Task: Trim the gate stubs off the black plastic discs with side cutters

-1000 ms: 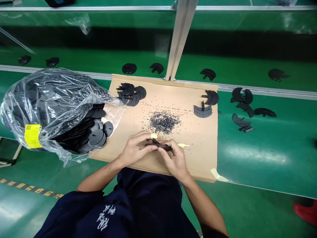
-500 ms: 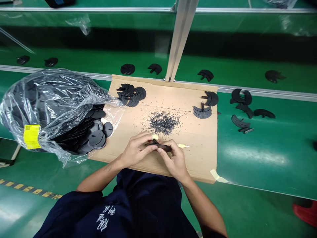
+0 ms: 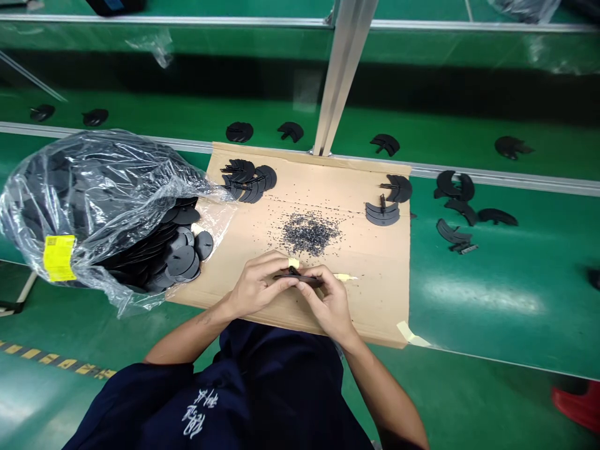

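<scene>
Between my two hands is a thin black plastic disc [image 3: 307,280], tilted so that it shows nearly edge-on, with a small raised piece on its upper side. My left hand [image 3: 255,284] pinches its left end, thumb on the near side; yellow tape wraps one fingertip. My right hand [image 3: 330,303] grips the other end with thumb and fingers. Just beyond my hands lies a pile of tiny black bits [image 3: 310,234] on a cardboard sheet [image 3: 370,306]. A yellow-handled pen-like tool [image 3: 344,277] rests beside my right hand, partly hidden by it.
A clear plastic bag [image 3: 107,175] full of black discs [image 3: 182,259] spills open at the left. Curved black parts [image 3: 250,181] are stacked on the cardboard's far left, more parts [image 3: 382,212] on its right. Several others [image 3: 454,232] lie on the green table. A metal post [image 3: 344,75] rises behind.
Both hands keep their hold on the disc and have barely moved. The disc's raised piece looks slightly more upright. The view has shifted a little.
</scene>
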